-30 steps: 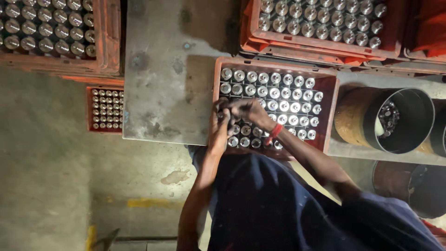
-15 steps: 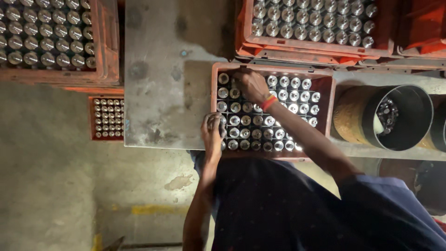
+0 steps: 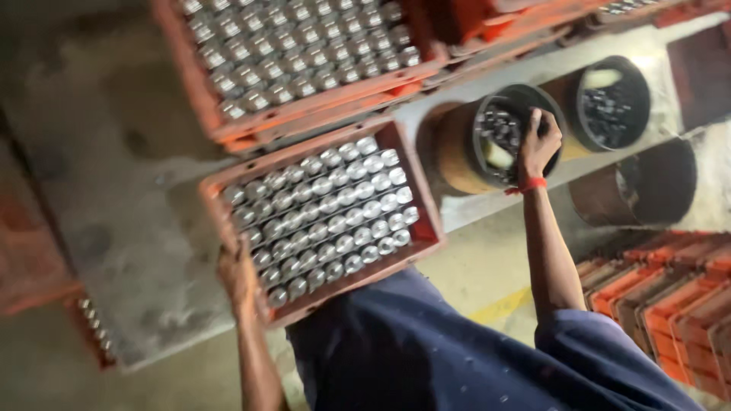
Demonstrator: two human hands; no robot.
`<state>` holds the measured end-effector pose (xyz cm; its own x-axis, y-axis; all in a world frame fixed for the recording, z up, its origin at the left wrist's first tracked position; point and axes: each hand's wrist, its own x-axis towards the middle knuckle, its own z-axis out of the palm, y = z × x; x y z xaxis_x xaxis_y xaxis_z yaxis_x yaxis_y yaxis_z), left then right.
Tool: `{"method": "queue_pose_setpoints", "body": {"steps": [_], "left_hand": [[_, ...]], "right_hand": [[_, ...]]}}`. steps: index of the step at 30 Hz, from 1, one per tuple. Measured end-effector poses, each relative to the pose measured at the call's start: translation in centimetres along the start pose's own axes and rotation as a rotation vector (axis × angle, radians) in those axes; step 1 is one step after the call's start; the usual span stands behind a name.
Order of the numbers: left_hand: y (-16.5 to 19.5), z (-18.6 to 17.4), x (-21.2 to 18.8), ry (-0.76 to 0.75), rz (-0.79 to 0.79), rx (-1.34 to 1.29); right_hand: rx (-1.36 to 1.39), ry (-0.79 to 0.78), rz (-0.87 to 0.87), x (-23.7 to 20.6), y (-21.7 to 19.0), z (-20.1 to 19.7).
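Right hand (image 3: 539, 141) is over the mouth of a round dark bucket (image 3: 515, 133) lying on its side on the concrete ledge, right of centre; fingers curled down into the opening, can't tell what they're gripping, if anything. Red band on that wrist. Bucket holds small shiny metal bits.

Left hand (image 3: 237, 275) is clamped on the near-left corner of the orange crate (image 3: 429, 221), fingers wrapped over the rim. Crate sits on the grey slab (image 3: 137, 228) just in front of the person, packed with rows of bottles with silver caps (image 3: 327, 205).

Second bucket (image 3: 613, 103) just right of the first, same kind of contents. Another full orange crate (image 3: 304, 99) on the far side, touching the near one's far edge. Empty orange crates stacked (image 3: 670, 297) at near right on the floor.
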<state>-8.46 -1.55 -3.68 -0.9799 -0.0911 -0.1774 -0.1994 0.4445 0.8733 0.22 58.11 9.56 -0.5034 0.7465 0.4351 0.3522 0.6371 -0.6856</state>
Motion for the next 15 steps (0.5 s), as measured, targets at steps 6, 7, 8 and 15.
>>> {"method": "queue_pose_setpoints", "body": {"steps": [6,7,8,15], "left_hand": [[0.8,-2.0,0.0,0.006,-0.118,0.252],[1.0,-2.1,0.1,0.023,-0.309,0.148],[1.4,-2.4,0.0,0.04,-0.507,0.048],[2.5,-3.1,-0.1,0.134,-0.186,-0.004]], "right_hand": [[-0.196,0.06,-0.038,3.7,4.5,-1.6],[-0.204,0.146,-0.12,4.2,5.2,-2.1],[-0.238,0.19,-0.077,5.1,5.7,-2.8],[-0.468,-0.371,0.216,11.3,9.9,-4.8]]}}
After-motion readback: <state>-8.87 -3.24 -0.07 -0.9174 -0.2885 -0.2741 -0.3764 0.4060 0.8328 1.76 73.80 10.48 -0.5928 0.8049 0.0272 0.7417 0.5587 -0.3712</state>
